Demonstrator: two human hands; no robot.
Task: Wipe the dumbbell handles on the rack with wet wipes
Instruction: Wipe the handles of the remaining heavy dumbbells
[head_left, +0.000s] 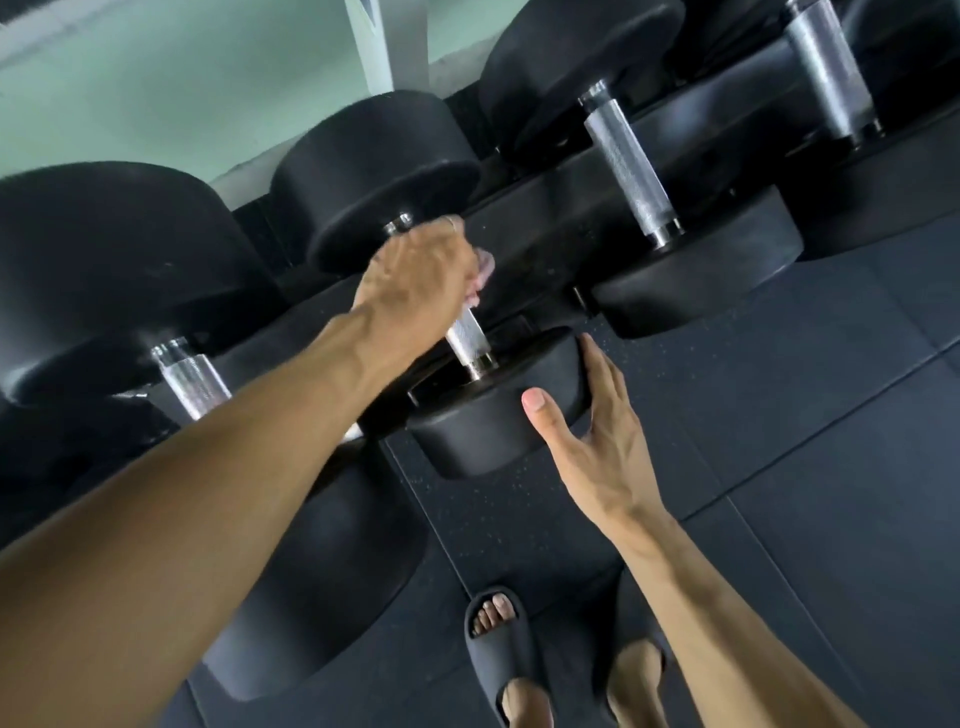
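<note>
Black dumbbells with knurled metal handles lie in a row on a dark rack (540, 208). My left hand (421, 280) is wrapped round the upper part of the middle dumbbell's handle (467, 343), with a pale wet wipe (484, 270) bunched under the fingers. My right hand (592, 426) rests with spread fingers and thumb against the near black head (488, 415) of the same dumbbell. Most of the wipe is hidden by my left hand.
Another dumbbell handle (631, 171) lies to the right, one more (826, 67) at the far right, and one (192, 376) to the left under my forearm. Below is dark rubber flooring (779, 467), with my feet in dark slides (498, 654).
</note>
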